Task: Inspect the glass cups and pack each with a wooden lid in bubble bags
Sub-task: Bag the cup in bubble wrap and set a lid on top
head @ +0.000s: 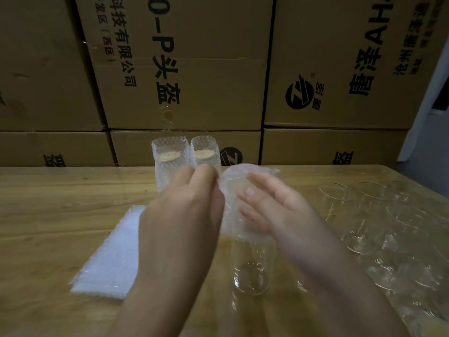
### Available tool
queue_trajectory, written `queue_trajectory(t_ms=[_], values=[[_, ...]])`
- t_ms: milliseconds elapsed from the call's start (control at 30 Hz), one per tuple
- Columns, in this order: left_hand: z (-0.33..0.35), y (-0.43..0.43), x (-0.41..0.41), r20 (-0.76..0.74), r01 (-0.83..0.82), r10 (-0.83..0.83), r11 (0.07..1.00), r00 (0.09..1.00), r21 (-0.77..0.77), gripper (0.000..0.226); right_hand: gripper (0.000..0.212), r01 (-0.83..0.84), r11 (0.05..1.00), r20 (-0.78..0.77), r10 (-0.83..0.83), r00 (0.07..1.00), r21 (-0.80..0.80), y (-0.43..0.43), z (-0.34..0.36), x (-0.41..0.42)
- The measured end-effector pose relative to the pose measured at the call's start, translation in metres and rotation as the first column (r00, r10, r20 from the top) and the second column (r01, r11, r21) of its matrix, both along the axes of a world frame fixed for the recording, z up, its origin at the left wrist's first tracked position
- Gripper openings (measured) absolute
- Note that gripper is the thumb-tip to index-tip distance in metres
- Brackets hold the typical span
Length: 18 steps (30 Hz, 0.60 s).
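At 8 o'clock of the hands, a flat stack of white bubble bags (107, 254) lies on the wooden table (48, 210). At 11 o'clock, at the table's far edge, 2 packed cups stand side by side and touching. Each is upright in its own bubble bag, the left packed cup (167, 164) and the right packed cup (206, 152), and a pale wooden lid shows through the top of each.

In the middle, the left hand (184, 215) has its fingers curled together and pinches the left edge of a clear bubble bag (233, 183). This bag covers the upper part of a glass cup (252, 271), whose bare lower half and base show at 6 o'clock under the hands. I cannot tell if the base rests on the table. The right hand (274, 210) lies with straight fingers flat against the right side of that bag. The 2 hands are close together, with the bag between them.

At 3 o'clock, loose glass cups (364, 215) crowd the table's right end. At 12 o'clock, printed cardboard boxes (194, 69) are stacked behind the table.
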State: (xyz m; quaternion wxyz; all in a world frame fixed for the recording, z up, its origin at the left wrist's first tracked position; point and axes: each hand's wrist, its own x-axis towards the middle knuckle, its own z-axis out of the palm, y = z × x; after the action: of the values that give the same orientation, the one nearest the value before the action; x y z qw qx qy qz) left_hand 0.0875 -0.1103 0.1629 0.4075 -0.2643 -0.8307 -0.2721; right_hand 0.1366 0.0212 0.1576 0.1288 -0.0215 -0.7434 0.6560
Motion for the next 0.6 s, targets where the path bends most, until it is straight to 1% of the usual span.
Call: queue_trajectory(t_ms=[33, 67, 133, 200, 233, 267, 333, 367, 433, 467, 500, 533, 567, 600], values=[[0.003, -0.01, 0.0, 0.041, -0.044, 0.043, 0.999, 0.998, 0.003, 0.005, 0.045, 0.01, 0.997, -0.017, -0.008, 1.0, 0.078, 0.001, 0.002, 0.004], [0.002, -0.013, -0.007, 0.073, -0.065, 0.063, 0.997, 0.995, 0.03, 0.004, 0.045, 0.018, 0.988, -0.034, -0.013, 0.999, 0.154, 0.0, 0.003, 0.005], [0.005, -0.019, -0.011, 0.2, -0.061, 0.048, 0.996, 0.979, 0.057, 0.005, 0.038, 0.037, 0.962, -0.097, -0.011, 0.995, 0.271, 0.0, 0.005, 0.01], [0.006, -0.023, -0.013, 0.256, -0.035, 0.013, 0.996, 0.967, 0.082, 0.003, 0.028, 0.068, 0.946, -0.206, -0.002, 0.978, 0.317, -0.001, 0.008, 0.012], [0.007, -0.025, -0.012, 0.274, -0.012, -0.022, 0.993, 0.962, 0.12, 0.003, 0.022, 0.076, 0.941, -0.273, 0.018, 0.962, 0.331, -0.002, 0.01, 0.013], [0.007, -0.028, -0.013, 0.281, 0.015, -0.063, 0.985, 0.958, 0.17, 0.003, 0.019, 0.071, 0.942, -0.343, 0.049, 0.938, 0.329, -0.003, 0.011, 0.013], [0.01, -0.03, -0.013, 0.311, 0.043, -0.123, 0.967, 0.943, 0.252, 0.003, 0.019, 0.05, 0.967, -0.47, 0.076, 0.879, 0.25, -0.003, 0.016, 0.014], [0.01, -0.031, -0.013, 0.32, 0.046, -0.14, 0.957, 0.937, 0.286, 0.004, 0.018, 0.077, 0.975, -0.534, 0.047, 0.844, 0.208, 0.0, 0.016, 0.014], [0.012, -0.032, -0.014, 0.313, 0.06, -0.179, 0.934, 0.933, 0.353, 0.006, 0.016, 0.234, 0.959, -0.604, -0.092, 0.791, 0.16, 0.007, 0.012, 0.01], [0.012, -0.034, -0.014, 0.306, 0.067, -0.192, 0.924, 0.933, 0.376, 0.006, 0.015, 0.326, 0.931, -0.596, -0.17, 0.785, 0.162, 0.01, 0.009, 0.007], [0.013, -0.034, -0.014, 0.297, 0.072, -0.2, 0.917, 0.934, 0.391, 0.007, 0.013, 0.399, 0.896, -0.553, -0.235, 0.799, 0.196, 0.013, 0.007, 0.004], [0.013, -0.035, -0.014, 0.288, 0.081, -0.21, 0.912, 0.934, 0.403, 0.008, 0.01, 0.44, 0.854, -0.479, -0.273, 0.834, 0.279, 0.017, 0.003, 0.0], [0.014, -0.035, -0.014, 0.281, 0.086, -0.214, 0.91, 0.936, 0.406, 0.009, 0.01, 0.426, 0.801, -0.369, -0.278, 0.887, 0.42, 0.02, -0.002, -0.003], [0.013, -0.036, -0.014, 0.279, 0.091, -0.216, 0.912, 0.935, 0.4, 0.01, 0.015, 0.343, 0.732, -0.228, -0.257, 0.939, 0.589, 0.023, -0.007, -0.007]])
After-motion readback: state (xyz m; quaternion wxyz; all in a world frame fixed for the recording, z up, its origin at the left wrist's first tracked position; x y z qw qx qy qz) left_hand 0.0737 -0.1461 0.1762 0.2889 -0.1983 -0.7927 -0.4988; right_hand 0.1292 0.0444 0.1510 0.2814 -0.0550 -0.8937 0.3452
